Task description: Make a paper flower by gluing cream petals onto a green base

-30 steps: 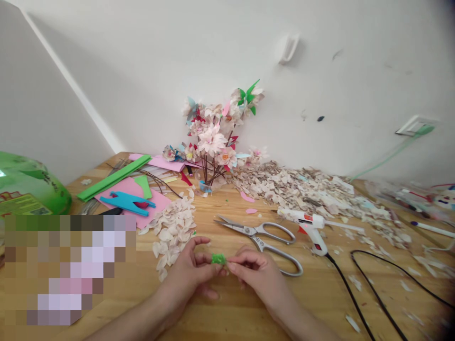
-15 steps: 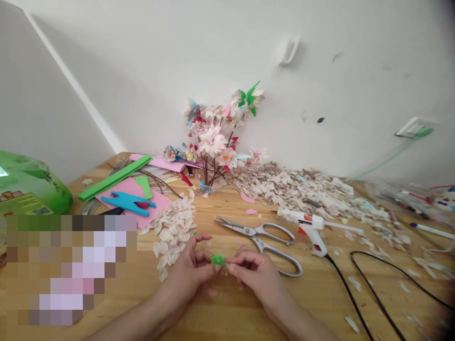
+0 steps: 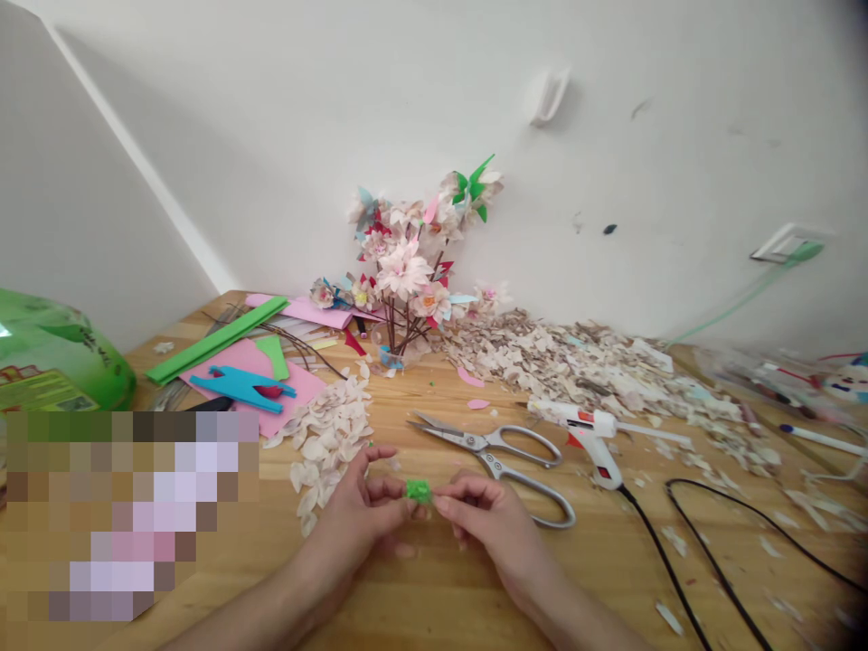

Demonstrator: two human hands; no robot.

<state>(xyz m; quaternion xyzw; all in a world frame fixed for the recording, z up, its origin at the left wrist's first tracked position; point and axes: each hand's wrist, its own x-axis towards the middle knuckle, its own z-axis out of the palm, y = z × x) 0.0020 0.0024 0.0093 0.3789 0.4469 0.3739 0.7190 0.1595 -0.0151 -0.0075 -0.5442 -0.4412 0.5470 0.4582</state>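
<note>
A small crumpled green piece (image 3: 419, 491), which looks like paper, is pinched between my two hands above the wooden table (image 3: 434, 601). My left hand (image 3: 370, 506) grips its left side with thumb and fingers, the index finger raised. At its right edge, the fingertips of my right hand (image 3: 478, 511) are closed together on it. Just beyond my right hand lie metal scissors (image 3: 495, 448), blades slightly apart. Pale dried petals (image 3: 332, 434) are piled past my left hand.
A white glue gun (image 3: 589, 434) with a black cord lies at right. Flowers on twigs (image 3: 405, 267) stand in a small cup against the wall. Dry scraps (image 3: 576, 362) are heaped at the back right. Pink paper (image 3: 308, 389), green strips (image 3: 223, 339) and a green bottle (image 3: 61, 353) are at left.
The green piece has turned slightly between my fingertips and shows a different side. Both hands stay in nearly the same place.
</note>
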